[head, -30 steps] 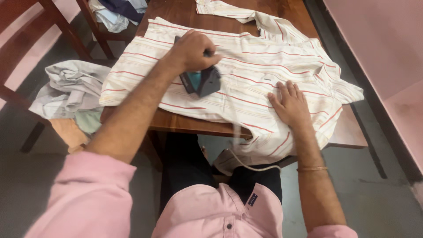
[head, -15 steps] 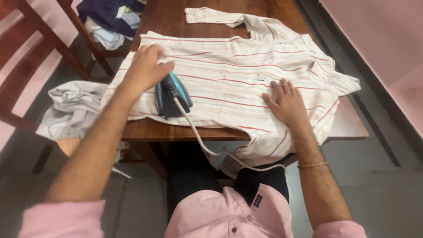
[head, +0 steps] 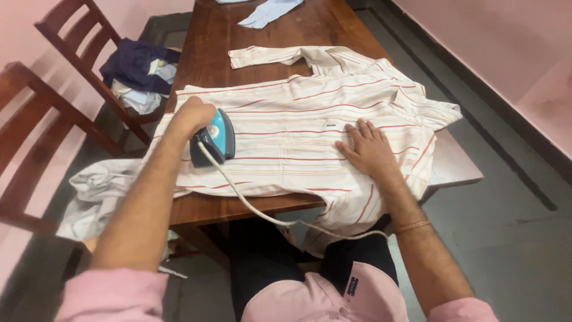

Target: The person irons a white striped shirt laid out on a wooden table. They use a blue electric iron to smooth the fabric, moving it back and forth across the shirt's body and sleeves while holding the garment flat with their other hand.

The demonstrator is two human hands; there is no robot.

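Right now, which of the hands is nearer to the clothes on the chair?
Left. The left hand grips the iron at the shirt's left edge, just right of the clothes on the chair. The right hand presses the shirt farther right.

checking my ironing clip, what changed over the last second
The left hand slid the blue iron from the middle of the striped shirt toward its left edge, keeping its grip on the handle; the cord trails behind. The right hand stayed flat on the shirt, which still lies spread on the wooden table.
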